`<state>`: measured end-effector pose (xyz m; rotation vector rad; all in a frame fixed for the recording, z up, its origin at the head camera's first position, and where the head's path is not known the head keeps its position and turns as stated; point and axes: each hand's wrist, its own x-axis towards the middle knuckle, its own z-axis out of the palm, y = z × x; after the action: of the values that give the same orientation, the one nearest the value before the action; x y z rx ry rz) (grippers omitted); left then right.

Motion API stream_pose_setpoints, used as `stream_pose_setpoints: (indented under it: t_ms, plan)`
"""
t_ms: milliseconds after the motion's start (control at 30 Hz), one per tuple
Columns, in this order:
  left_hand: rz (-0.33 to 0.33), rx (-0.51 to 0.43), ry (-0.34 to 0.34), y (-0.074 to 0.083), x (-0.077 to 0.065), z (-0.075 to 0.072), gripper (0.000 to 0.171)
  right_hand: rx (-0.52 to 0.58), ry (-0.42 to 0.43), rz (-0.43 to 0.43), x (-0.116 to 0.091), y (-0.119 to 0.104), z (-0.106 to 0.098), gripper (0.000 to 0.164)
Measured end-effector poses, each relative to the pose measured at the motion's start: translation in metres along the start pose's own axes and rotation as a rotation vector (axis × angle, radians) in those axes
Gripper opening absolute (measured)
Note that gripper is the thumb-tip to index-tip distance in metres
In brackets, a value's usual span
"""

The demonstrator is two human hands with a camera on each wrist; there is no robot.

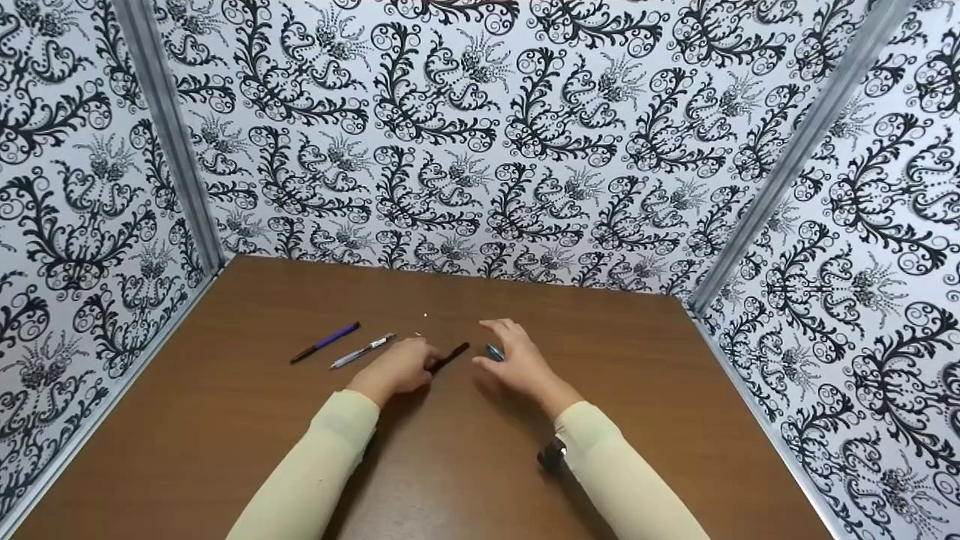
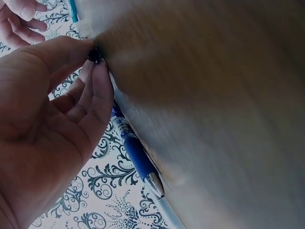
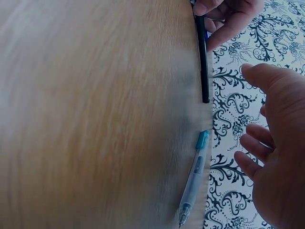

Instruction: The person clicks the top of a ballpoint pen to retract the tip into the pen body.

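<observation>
My left hand [image 1: 401,365] pinches a black pen [image 1: 452,355] between thumb and fingers, low over the table; its far end sticks out to the right. In the right wrist view the black pen [image 3: 204,71] lies along the wood, its other end covered by the left fingers. My right hand [image 1: 526,369] is spread beside a clear pen with a teal end [image 3: 191,183], holding nothing. From the head view only a short length of that teal pen [image 1: 495,352] shows past the right hand. A pen with a blue grip [image 2: 139,157] lies close by the left hand.
Left of the left hand, a clear pen [image 1: 364,351] and a purple-blue pen with dark ends [image 1: 325,343] lie slanted on the brown table [image 1: 465,465]. Patterned black-and-white panels [image 1: 450,135] enclose the back and sides. Something dark [image 1: 551,455] is strapped under the right wrist.
</observation>
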<state>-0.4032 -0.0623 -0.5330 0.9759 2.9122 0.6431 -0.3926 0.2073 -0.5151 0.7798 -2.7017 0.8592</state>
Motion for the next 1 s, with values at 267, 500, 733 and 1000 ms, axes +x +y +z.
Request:
stream_pose_setpoints:
  t_ms: [267, 500, 733, 1000]
  plan:
    - [-0.006, -0.002, 0.038, -0.033, 0.015, 0.028, 0.050, 0.019, 0.007, -0.002, 0.000, -0.001, 0.001, 0.066]
    - [0.008, -0.073, 0.046, 0.014, -0.011, -0.012, 0.041, 0.028, 0.020, 0.001, 0.000, -0.001, 0.001, 0.065]
    - [0.026, -0.115, 0.091, 0.020, -0.013, -0.015, 0.038, 0.128, 0.088, 0.017, 0.001, -0.001, -0.003, 0.062]
    - [0.053, -0.278, 0.157, 0.027, -0.014, -0.017, 0.042, 0.395, 0.185, 0.100, 0.004, -0.002, -0.007, 0.056]
